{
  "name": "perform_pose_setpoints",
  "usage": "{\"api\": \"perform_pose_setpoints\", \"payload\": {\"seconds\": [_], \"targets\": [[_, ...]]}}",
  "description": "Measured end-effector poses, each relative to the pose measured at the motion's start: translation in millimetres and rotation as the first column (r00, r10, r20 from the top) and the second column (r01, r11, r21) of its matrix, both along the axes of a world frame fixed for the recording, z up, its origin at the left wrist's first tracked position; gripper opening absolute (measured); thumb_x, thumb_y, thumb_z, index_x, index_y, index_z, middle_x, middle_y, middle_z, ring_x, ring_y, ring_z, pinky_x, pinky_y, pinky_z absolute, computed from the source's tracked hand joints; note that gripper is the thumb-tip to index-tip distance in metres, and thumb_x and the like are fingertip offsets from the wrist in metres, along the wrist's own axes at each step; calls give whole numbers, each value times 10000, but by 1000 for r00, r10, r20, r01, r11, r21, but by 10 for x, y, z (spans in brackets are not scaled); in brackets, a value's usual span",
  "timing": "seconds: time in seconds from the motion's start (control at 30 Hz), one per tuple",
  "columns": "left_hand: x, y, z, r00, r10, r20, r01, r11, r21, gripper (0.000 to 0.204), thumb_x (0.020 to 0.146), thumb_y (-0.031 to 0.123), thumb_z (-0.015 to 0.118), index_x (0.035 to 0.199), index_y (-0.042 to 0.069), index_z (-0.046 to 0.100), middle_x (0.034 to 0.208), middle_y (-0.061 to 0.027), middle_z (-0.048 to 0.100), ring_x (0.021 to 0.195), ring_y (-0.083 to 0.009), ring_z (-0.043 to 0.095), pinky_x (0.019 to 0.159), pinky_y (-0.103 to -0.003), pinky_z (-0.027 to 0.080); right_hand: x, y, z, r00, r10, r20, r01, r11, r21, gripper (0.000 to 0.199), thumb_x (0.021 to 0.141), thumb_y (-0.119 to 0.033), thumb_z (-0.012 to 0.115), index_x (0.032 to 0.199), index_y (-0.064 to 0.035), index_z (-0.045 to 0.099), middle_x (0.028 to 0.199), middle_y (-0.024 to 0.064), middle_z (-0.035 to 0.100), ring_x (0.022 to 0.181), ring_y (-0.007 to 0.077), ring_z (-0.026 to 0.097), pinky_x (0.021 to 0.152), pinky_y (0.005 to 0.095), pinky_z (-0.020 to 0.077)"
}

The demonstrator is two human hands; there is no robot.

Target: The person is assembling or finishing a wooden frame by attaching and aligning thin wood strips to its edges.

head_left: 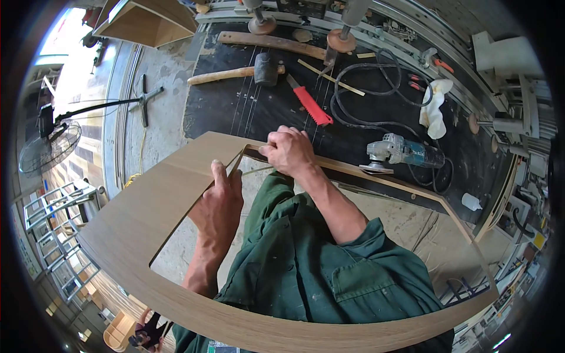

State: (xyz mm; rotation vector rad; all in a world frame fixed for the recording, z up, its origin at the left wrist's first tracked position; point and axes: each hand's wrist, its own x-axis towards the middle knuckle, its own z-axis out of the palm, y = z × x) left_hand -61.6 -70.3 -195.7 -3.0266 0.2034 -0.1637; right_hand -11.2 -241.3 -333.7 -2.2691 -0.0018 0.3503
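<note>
A large light-brown wooden panel [176,182] with a wide cut-out surrounds my torso, its far rail lying along the bench edge. A thin wooden edging strip [237,159] stands at the inner corner of the cut-out. My left hand [218,203] pinches this strip beside the left inner edge, thumb uppermost. Close by on the right, my right hand [289,152] is closed with knuckles up against the far rail near that corner. Its fingertips are hidden, so what they grip cannot be made out. A narrow pale length of strip shows between the two hands.
On the black bench top [223,112] lie a rubber mallet [266,69], a red-handled saw-like knife [309,106], an angle grinder [406,152] with looping cable, and a white cloth [435,109]. A standing fan [50,147] is at left; another person [150,332] appears lower left.
</note>
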Motion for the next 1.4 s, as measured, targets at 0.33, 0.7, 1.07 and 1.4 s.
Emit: {"api": "perform_pose_setpoints", "payload": {"seconds": [0.33,0.7,1.07,1.4], "targets": [[-14,120,-98,990,-100,103,106,993,-51,375,919,283,816,1188,52,695,906,-115,800,829,-308,777,769,-452,577,-519,-755,18,983,-35,181,33,999,15,187,859,-203,799,790,-61,700,899,110,694,907,342,663,879,457,505],[92,324,-88,994,2,-109,-3,1000,-10,411,949,365,759,1163,20,697,880,-136,770,799,-278,766,731,-456,575,-246,-533,-19,989,41,142,-57,992,108,225,848,-198,817,772,-19,705,821,143,644,822,360,659,775,455,529],[429,656,-36,927,-345,148,343,939,35,444,863,370,862,1120,60,674,920,-124,756,800,-327,746,713,-459,583,212,760,-152,975,-58,216,50,998,43,229,848,-255,775,743,-83,667,950,133,680,970,369,685,881,522,537],[527,707,-2,889,-434,148,432,901,46,432,836,294,920,1143,93,692,952,-97,782,827,-309,759,709,-436,593,-531,-108,-85,952,-193,237,200,980,-8,264,837,-240,834,723,-92,647,869,89,632,879,331,657,804,473,539]]}}
